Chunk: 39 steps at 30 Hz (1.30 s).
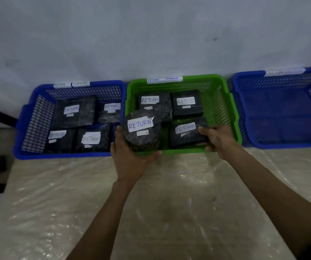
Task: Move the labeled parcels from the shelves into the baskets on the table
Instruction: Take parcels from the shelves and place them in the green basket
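As left hand [130, 158] grips parcel [141, 131], green basket [224, 109]

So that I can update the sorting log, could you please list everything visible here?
left blue basket: one, blue, table's left end
left-basket parcels: four, black with white labels, inside it
green basket: one, green, middle
back parcels: two, black, RETURN labels, green basket's back half
round parcel: one, black, RETURN label, over green basket's front left corner
flat parcel: one, black, RETURN label, green basket's front right
right blue basket: one, blue, table's right end
rim labels: three, white paper, baskets' back rims
table: one, under clear plastic sheet
left hand: grips round parcel
right hand: grips flat parcel
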Tool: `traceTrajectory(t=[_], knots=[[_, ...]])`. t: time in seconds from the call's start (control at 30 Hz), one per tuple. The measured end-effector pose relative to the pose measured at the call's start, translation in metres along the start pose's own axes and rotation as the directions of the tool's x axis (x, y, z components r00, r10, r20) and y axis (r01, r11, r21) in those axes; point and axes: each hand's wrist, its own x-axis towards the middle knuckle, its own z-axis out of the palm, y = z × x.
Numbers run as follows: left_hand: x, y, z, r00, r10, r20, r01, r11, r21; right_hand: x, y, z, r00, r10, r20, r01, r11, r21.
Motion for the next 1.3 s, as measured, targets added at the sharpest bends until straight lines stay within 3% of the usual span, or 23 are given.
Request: traceTrajectory(t=[0.13,0.27,0.4,0.57,0.87,1.03,1.17,1.3], knots=[[0.003,-0.006,0.003,1.000,-0.009,0.006,0.009,1.000,0.030,0.015,-0.002,0.010,0.998,0.041,0.047,-0.037,0.995,-0.090],[0.005,-0.008,0.005,1.000,-0.014,0.013,0.013,0.998,0.053,0.027,0.004,0.022,0.999,-0.048,0.025,0.054,0.953,-0.298],[0.008,-0.010,0.006,1.000,-0.005,0.014,0.004,0.997,0.075,0.025,0.012,0.023,0.982,-0.191,0.004,0.160,0.814,-0.559],[0.007,-0.009,0.005,1.000,-0.006,0.028,0.003,0.997,0.081,0.013,0.014,0.025,0.978,-0.209,0.005,0.137,0.622,-0.771],[0.007,-0.011,0.006,0.999,0.004,0.046,-0.008,0.996,0.085,0.014,0.013,0.027,0.988,-0.110,0.106,0.147,0.500,-0.853],[0.007,-0.011,0.006,0.999,0.001,0.052,-0.005,0.996,0.085,0.013,0.013,0.029,0.990,-0.108,0.095,0.136,0.473,-0.870],[0.006,-0.008,0.004,0.998,-0.014,0.066,0.010,0.997,0.073,0.006,0.019,0.029,0.957,-0.290,0.022,0.170,0.498,-0.851],[0.007,-0.003,-0.005,0.997,0.027,0.076,-0.029,0.999,0.025,-0.005,0.029,0.022,0.826,-0.557,0.083,0.391,0.462,-0.796]])
